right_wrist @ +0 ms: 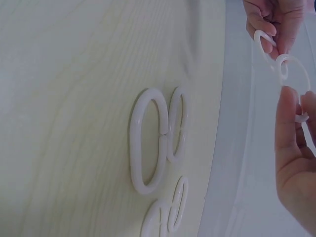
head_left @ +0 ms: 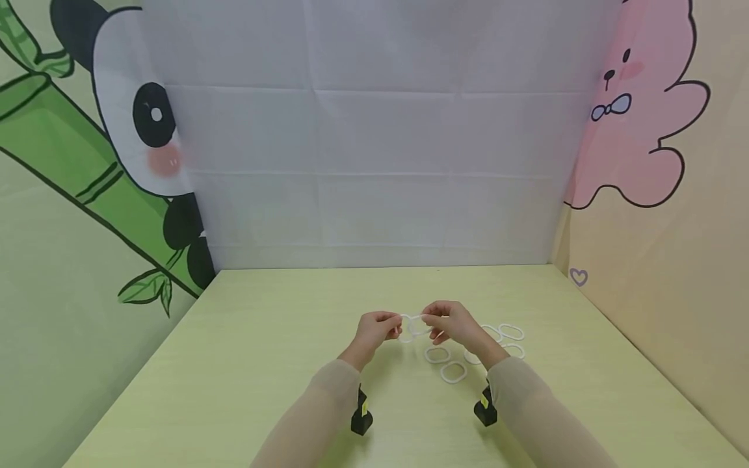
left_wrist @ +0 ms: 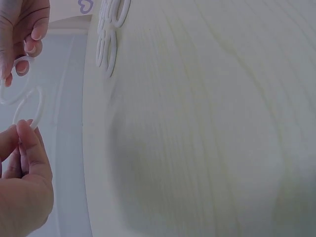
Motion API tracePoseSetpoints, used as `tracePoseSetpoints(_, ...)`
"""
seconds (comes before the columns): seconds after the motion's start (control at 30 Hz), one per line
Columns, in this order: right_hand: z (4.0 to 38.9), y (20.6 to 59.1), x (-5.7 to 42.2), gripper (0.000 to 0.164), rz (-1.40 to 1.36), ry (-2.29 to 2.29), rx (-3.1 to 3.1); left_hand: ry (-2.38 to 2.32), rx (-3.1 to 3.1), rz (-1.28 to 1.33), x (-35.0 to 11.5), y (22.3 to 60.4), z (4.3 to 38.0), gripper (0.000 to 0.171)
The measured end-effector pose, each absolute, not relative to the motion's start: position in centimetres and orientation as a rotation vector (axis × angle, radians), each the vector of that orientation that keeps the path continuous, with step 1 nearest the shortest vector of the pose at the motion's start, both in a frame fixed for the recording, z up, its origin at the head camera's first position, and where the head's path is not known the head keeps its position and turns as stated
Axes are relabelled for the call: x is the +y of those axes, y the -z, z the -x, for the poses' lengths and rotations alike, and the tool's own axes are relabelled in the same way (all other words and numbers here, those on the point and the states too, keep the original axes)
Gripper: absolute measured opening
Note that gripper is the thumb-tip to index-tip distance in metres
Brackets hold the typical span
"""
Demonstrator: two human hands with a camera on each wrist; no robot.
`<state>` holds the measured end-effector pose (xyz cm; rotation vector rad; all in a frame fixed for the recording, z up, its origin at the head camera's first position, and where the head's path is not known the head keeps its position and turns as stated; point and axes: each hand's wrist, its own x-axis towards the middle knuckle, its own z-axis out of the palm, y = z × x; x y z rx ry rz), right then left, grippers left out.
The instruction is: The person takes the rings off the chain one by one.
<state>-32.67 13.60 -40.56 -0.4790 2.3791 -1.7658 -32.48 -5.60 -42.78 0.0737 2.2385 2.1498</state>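
Observation:
Above the table, my left hand [head_left: 372,333] pinches a white plastic oval split ring, like a shower curtain ring [left_wrist: 40,106], between thumb and fingertips. My right hand [head_left: 459,324] pinches a second such ring [right_wrist: 307,74] the same way. The two rings overlap at their near ends, between the hands. In the right wrist view, the right hand [right_wrist: 296,158] is below and the left hand [right_wrist: 279,19] above. The left wrist view has the left hand [left_wrist: 27,187] below and the right hand [left_wrist: 24,29] above.
Several more white rings lie on the pale wood-look table [head_left: 281,364], among them one ring [head_left: 453,381] in front of the right hand and another [head_left: 512,332] beyond the right wrist. A white cloth backdrop [head_left: 374,162] hangs along the table's far edge.

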Motion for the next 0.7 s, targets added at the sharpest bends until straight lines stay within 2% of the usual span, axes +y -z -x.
tracePoseSetpoints(0.3,33.3,40.6,13.8,0.025,0.426,1.813,2.343,-2.133,2.235,-0.046,-5.6,43.1,32.4,0.024)
tracePoseSetpoints(0.7,33.2,40.3,14.4,0.024,0.423,1.857,2.339,-2.056,2.261,0.000,-5.9,43.9,32.2,0.020)
